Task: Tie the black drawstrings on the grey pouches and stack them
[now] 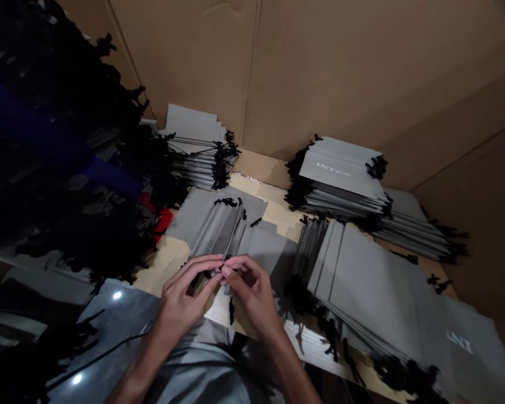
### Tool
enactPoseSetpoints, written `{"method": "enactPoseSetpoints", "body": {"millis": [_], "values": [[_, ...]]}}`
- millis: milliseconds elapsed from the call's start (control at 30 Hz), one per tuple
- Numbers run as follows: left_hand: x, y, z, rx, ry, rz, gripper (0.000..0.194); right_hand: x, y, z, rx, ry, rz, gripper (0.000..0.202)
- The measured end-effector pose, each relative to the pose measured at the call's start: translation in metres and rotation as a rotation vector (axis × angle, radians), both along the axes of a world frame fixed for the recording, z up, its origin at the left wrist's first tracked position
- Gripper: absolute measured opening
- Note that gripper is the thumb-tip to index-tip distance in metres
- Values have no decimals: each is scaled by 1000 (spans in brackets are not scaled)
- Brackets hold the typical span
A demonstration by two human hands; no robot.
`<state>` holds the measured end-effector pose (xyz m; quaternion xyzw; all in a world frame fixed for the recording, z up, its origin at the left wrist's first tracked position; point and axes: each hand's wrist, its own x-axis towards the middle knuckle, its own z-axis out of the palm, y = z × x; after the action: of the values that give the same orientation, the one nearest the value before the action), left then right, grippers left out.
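Observation:
My left hand [187, 292] and my right hand [252, 286] meet fingertip to fingertip at the near edge of the table, both pinched closed around a black cord [220, 269]. A short black cord end [232, 310] hangs below them. Just beyond the fingers, a row of grey pouches [219, 230] stands on edge, with black cord ends along its top. Flat grey pouches [261, 247] lie under and beside this row.
Stacked grey pouches [193, 140] stand at the back left, and a printed stack [340, 168] at the back right. More grey pouches [370, 280] lean at the right. Black cords [59, 112] pile high at the left. Cardboard [320, 73] rises behind.

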<state>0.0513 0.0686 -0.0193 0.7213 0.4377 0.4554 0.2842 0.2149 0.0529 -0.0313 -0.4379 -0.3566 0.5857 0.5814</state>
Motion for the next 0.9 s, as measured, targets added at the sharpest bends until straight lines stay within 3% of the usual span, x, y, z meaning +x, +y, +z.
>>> {"method": "enactPoseSetpoints", "body": {"millis": [267,533,733,900], "values": [[6,5,0,112,-43,18,26,14,5,4,-144,55,79,42],[2,10,-5,173,-61,-17,31,22,1,9,-75,-157,113,37],[-3,9,-2,127,-42,72,17,29,4,5,-7,-278,179,25],[-7,8,1,81,-33,15,13,31,5,-1,48,-334,194,23]]}}
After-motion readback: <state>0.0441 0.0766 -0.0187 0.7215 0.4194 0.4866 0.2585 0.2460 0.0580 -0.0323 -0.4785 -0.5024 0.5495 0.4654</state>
